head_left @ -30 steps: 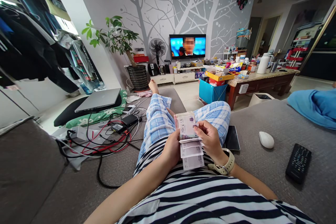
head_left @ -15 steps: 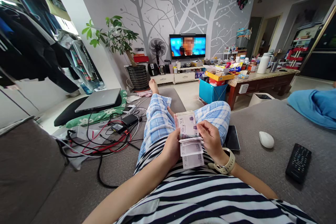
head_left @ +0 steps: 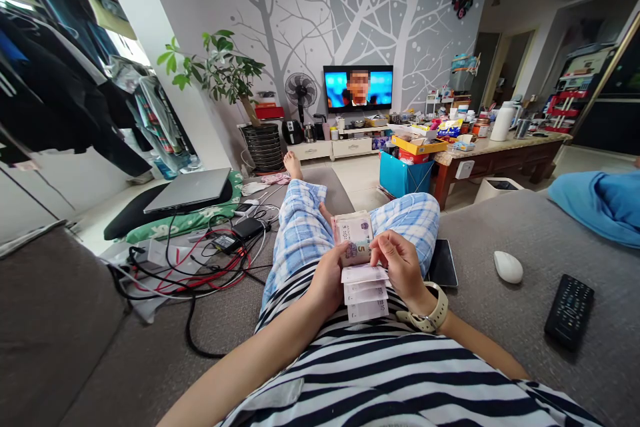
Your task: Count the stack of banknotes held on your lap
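A stack of banknotes (head_left: 352,235) lies over my lap, its top note showing a printed 5. My left hand (head_left: 329,282) is closed round the stack's left and lower side, with the thumb on top. Several notes (head_left: 367,309) hang folded down from its lower edge in overlapping steps. At the right edge of the stack, my right hand (head_left: 401,265) is closed, thumb and fingertips pinched against the notes; how many it grips is hidden. A pale wristwatch (head_left: 436,308) is on my right wrist.
Beside my right leg lies a dark tablet (head_left: 443,263), with a white mouse (head_left: 508,267) and a black remote (head_left: 569,311) farther right on the sofa. Tangled cables (head_left: 193,277) and a closed laptop (head_left: 190,191) are on the left. A cluttered table (head_left: 495,147) stands ahead.
The note my right fingers were bending at the stack's lower edge now hangs down over the other folded notes. A new top note is exposed, and my right fingers have curled in slightly.
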Demonstrator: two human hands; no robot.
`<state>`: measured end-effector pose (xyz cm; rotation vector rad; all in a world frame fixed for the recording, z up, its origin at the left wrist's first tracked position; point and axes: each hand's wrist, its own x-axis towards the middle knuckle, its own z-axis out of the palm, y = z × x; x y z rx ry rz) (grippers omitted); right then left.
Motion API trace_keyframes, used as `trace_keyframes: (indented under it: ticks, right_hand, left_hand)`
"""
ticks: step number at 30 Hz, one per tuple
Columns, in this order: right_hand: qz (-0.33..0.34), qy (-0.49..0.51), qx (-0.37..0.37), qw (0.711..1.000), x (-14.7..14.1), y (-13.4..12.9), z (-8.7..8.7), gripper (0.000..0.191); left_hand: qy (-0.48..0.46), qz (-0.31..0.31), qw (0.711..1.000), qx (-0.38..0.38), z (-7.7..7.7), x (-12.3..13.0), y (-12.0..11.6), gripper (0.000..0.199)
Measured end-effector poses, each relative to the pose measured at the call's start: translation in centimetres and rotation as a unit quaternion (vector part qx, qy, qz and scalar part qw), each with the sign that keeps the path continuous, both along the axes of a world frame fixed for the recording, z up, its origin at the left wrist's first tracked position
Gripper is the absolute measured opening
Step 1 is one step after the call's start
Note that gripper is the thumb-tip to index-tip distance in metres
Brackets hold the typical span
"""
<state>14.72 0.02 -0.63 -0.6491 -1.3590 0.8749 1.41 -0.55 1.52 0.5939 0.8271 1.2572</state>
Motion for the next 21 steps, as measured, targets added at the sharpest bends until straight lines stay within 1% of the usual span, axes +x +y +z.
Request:
trace_keyframes:
  ticks: [2,6,10,12,15,18,21]
  right_hand:
    - [0.006,0.007,-0.008,1.000,0.0,0.2,-0.1,0.032]
    - [-0.049,-0.025,-0.037,0.998,0.1,0.8,-0.3,0.030]
    - [-0.064,-0.032,-0.066,0.995,0.1,1.4,-0.6,0.031]
    - [-0.077,-0.038,-0.068,0.994,0.1,1.5,-0.7,0.031]
    - [-0.091,-0.056,-0.061,0.992,0.1,1.5,-0.7,0.034]
    - [-0.099,-0.072,-0.055,0.991,0.1,1.4,-0.8,0.036]
    - [-0.112,-0.084,-0.052,0.989,0.1,1.5,-0.9,0.036]
  left_hand:
    - [-0.004,-0.005,1.000,-0.004,0.0,0.0,0.0,0.025]
    - [-0.005,-0.016,1.000,0.004,-0.2,-0.1,0.0,0.024]
    - [0.012,-0.011,1.000,0.012,-0.5,-0.3,0.1,0.016]
    - [0.025,-0.004,0.999,0.022,-0.6,-0.3,0.1,0.013]
    - [0.039,-0.002,0.999,0.038,-0.8,-0.3,0.0,0.015]
    - [0.040,-0.003,0.999,0.034,-0.8,-0.3,-0.1,0.019]
    - [0.032,0.008,0.999,0.024,-0.6,-0.1,-0.1,0.018]
